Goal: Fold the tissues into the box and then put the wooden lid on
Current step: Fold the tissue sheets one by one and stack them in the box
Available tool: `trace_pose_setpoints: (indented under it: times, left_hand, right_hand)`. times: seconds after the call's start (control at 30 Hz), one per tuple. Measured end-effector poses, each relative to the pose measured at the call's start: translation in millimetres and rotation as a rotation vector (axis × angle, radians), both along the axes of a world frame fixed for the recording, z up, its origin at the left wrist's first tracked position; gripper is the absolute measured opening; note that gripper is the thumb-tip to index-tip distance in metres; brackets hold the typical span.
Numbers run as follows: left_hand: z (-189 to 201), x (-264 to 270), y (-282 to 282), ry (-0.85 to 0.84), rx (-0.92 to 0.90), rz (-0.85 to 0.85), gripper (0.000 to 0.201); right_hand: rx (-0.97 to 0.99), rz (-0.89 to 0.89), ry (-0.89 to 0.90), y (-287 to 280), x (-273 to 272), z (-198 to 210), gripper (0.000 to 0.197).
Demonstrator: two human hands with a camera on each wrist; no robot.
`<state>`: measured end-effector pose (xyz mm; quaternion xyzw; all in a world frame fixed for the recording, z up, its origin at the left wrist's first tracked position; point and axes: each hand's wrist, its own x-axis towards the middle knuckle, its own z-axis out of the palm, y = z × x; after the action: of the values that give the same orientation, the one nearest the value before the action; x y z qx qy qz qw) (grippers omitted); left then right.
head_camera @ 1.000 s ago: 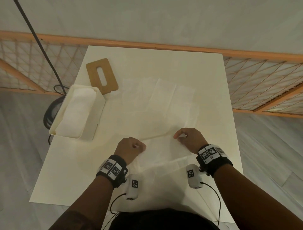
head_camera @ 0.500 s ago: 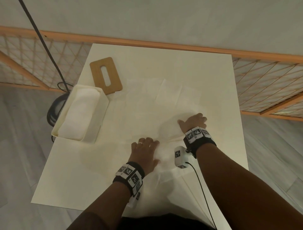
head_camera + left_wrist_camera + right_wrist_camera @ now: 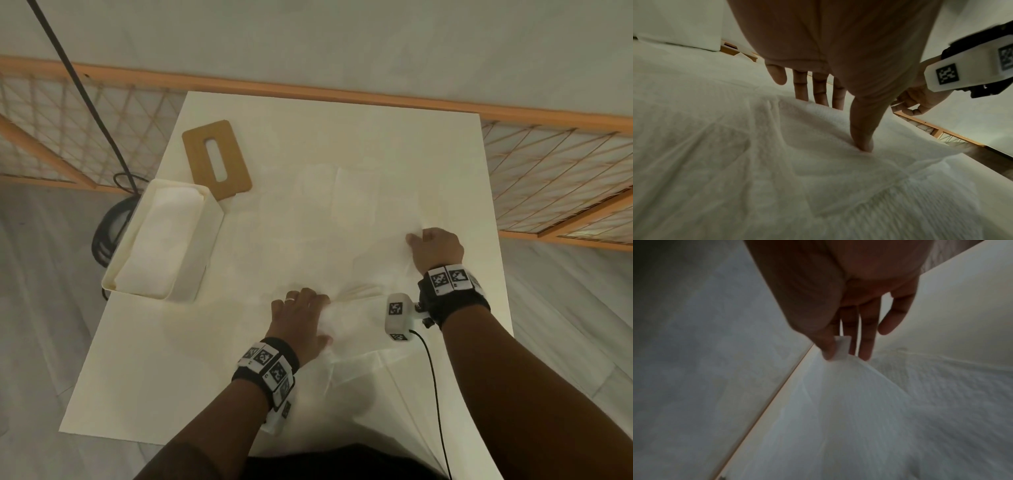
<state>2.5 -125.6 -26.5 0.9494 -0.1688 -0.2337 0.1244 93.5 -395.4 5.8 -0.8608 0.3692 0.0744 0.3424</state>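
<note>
Tissue (image 3: 342,246) may tear if the right hand (image 3: 436,248), pinching its edge, pulls against the flat, pressing left hand (image 3: 301,318).

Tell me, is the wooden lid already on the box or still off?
Off. The wooden lid lies flat on the table beside the box, whose top stands open with folded tissues showing inside.

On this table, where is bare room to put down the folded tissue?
Bare table lies near the front left corner, between the box and the left hand; also along the far edge beyond the wooden lid. The middle and right are crowded by the spread tissue and the right hand.
</note>
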Motion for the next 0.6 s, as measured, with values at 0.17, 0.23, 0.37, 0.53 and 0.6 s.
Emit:
trace_pose_setpoints:
  times: [0.17, 0.23, 0.37, 0.53, 0.6]
  left_hand:
    - [5, 6, 4, 0.062, -0.054, 0.037, 0.065]
    - [16, 16, 5, 0.069, -0.135, 0.143, 0.064]
    - [47, 45, 1, 0.052, -0.321, 0.339, 0.067]
    - [70, 74, -8, 0.075, -0.489, 0.398, 0.037]
    - [73, 77, -11, 0.086, -0.470, 0.379, 0.031]
  right_hand:
    - [0.344, 0.016, -0.364, -2, -11, 28, 0.039]
    - [0.470, 0.018, -0.423, -7, -15, 40, 0.055]
    - [0.552, 0.143, -0.339, -10, -18, 54, 0.038]
    - [0.369, 0.300, -0.237, -10, -15, 42, 0.013]
    - [0.137, 0.280, -0.175, -16, -10, 28, 0.016]
